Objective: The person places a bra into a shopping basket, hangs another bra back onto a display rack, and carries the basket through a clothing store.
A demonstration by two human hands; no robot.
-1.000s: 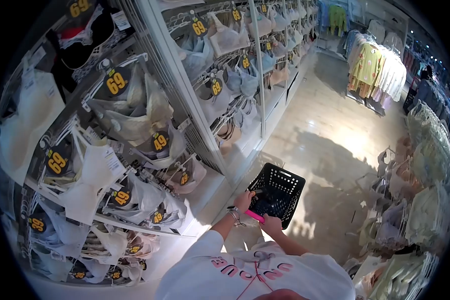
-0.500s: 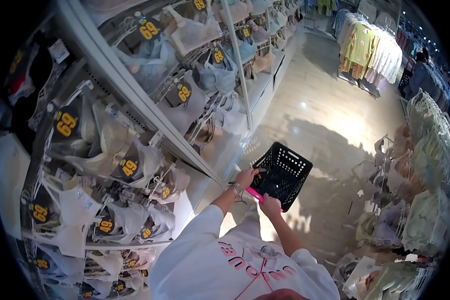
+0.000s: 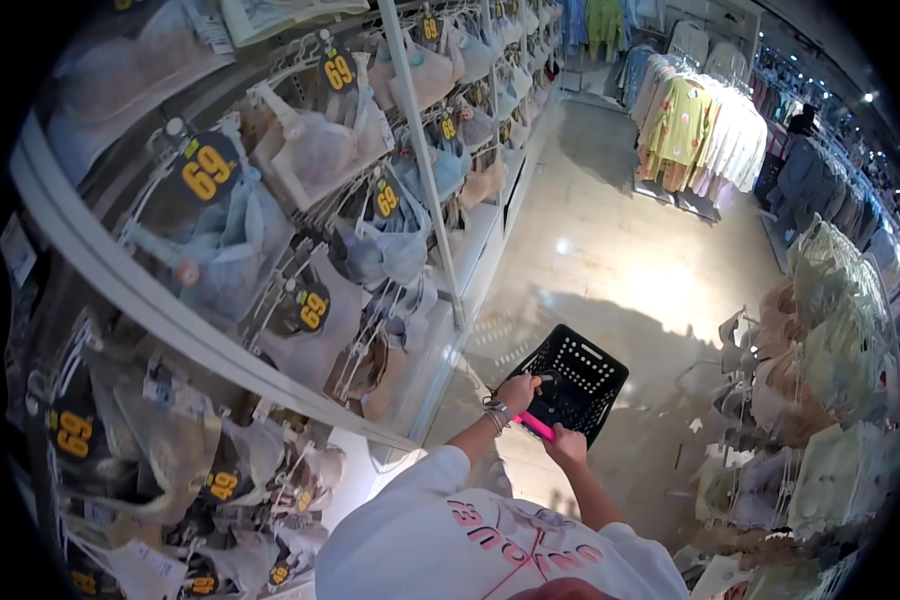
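Note:
Ahead of my body is a black perforated shopping basket (image 3: pixel 582 375) with a bright pink handle bar (image 3: pixel 536 427) on its near side. My right hand (image 3: pixel 569 446) is wrapped around the right end of that bar. My left hand (image 3: pixel 516 393), with bands at its wrist, is closed at the basket's near left corner, just above the bar's left end. A small dark item with an orange spot (image 3: pixel 538 382) shows at its fingers; what it is cannot be made out. Inside the basket it is dark and hard to read.
Racks of hanging bras (image 3: pixel 315 150) with price tags line the left, behind a white upright frame (image 3: pixel 170 310). More bras (image 3: pixel 770 400) hang at right. A clothes rack (image 3: pixel 695 130) stands ahead on the pale floor (image 3: pixel 610 250); a person (image 3: pixel 798 165) is at far right.
The view has shifted forward along the aisle, and the left racks look nearer. The basket and both hands sit slightly lower in view. My right hand keeps its grip on the pink bar.

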